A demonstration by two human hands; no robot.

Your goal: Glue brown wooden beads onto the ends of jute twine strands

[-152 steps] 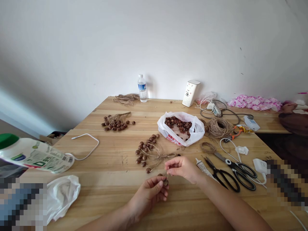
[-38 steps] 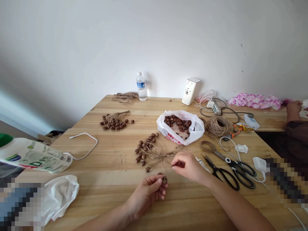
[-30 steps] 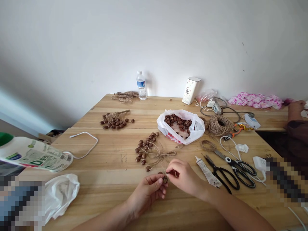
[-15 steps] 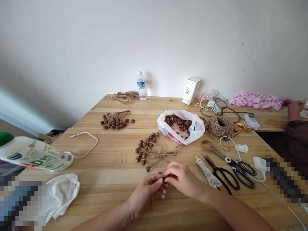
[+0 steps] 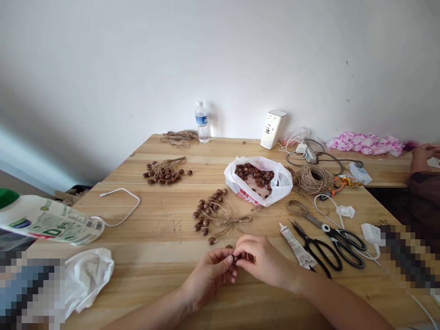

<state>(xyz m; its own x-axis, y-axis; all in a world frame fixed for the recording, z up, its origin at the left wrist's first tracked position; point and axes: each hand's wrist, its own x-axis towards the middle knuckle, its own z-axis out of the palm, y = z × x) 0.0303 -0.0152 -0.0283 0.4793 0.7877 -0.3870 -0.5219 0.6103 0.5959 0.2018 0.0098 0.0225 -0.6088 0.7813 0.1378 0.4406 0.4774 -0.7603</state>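
Observation:
In the head view, my left hand [image 5: 216, 266] and my right hand [image 5: 261, 259] meet low at the middle of the table. The thumb and fingers of both are pinched on a small brown nut-like bead [image 5: 235, 259]. My fingers cover most of it. Another brown bead peeks out just behind the left fingertips. Beyond my hands lies a bundle of twine strands [image 5: 237, 220] with a wrapped loop, round brown beads [image 5: 205, 207] at the strand ends. A white plastic bag [image 5: 231, 180] of loose brown shells [image 5: 252, 175] stands open behind it.
A second beaded bundle [image 5: 165, 174] lies back left. To the right are a glue tube [image 5: 298, 247], two pairs of scissors [image 5: 318, 250], a twine coil [image 5: 313, 178] and cables. A water bottle [image 5: 202, 123] stands by the wall. Another person's arm [image 5: 421, 160] shows far right.
My right fingers have shifted slightly around the brown bead, so more of it shows between the fingertips. My left hand stays almost in place. The things on the table have not moved.

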